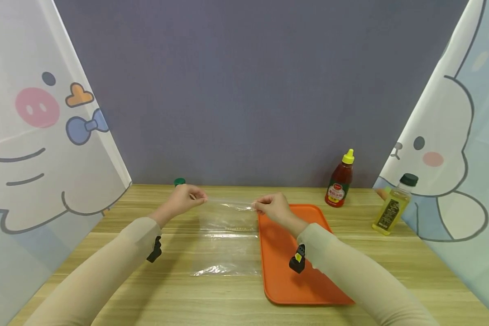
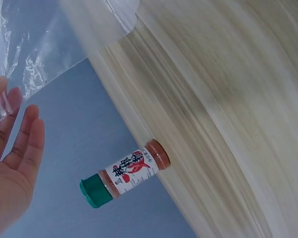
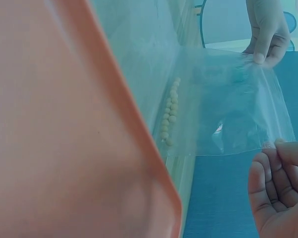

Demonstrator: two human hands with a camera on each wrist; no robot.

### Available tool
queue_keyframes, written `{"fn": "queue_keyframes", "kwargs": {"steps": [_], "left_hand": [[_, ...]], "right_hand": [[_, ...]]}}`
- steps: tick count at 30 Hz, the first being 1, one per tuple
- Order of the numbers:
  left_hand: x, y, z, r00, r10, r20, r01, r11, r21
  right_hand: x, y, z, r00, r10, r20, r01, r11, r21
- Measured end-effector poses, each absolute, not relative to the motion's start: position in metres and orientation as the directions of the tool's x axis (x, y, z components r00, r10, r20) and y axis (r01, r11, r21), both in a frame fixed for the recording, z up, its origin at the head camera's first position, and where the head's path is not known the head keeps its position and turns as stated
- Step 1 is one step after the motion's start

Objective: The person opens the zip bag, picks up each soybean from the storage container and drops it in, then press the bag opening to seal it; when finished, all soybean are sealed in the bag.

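Note:
A clear plastic bag (image 1: 224, 258) hangs stretched between my two hands, its lower part over the wooden table. My left hand (image 1: 186, 198) pinches the upper left corner between thumb and fingers. At the upper right corner, my right hand (image 1: 274, 207) pinches the edge the same way. In the right wrist view, small pale round beans or beads (image 3: 169, 114) show through the plastic in a short double row low in the bag. In the left wrist view, a seasoning shaker (image 2: 131, 171) with a green cap and reddish contents stands near my left hand.
An orange tray (image 1: 281, 267) lies under my right forearm, close to the bag's right side. A red sauce bottle (image 1: 339, 183) with a yellow tip stands behind it. Farther right is a bottle of yellow oil (image 1: 392, 208). A grey panel (image 1: 244, 99) closes off the back.

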State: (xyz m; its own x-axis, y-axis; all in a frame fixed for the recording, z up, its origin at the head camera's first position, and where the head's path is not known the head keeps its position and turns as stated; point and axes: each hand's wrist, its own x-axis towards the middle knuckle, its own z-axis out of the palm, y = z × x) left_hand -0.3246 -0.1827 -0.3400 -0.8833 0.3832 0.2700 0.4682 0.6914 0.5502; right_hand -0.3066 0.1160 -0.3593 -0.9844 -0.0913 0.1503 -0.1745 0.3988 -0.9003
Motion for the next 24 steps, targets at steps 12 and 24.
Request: {"fn": "queue_keyframes", "kwargs": {"steps": [12,24], "left_hand": [[-0.325,-0.194,-0.343,-0.903,0.343,0.260,0.430,0.708,0.561],[-0.321,-0.212,-0.350,-0.942,0.299,0.154,0.311,0.599,0.737]], "right_hand": [[-0.308,0.112,-0.359,-0.985,-0.104,0.141,-0.171,0.401,-0.900],[-0.304,0.100,-0.360,-0.964,-0.235,0.125,-0.191,0.283,-0.940]]}}
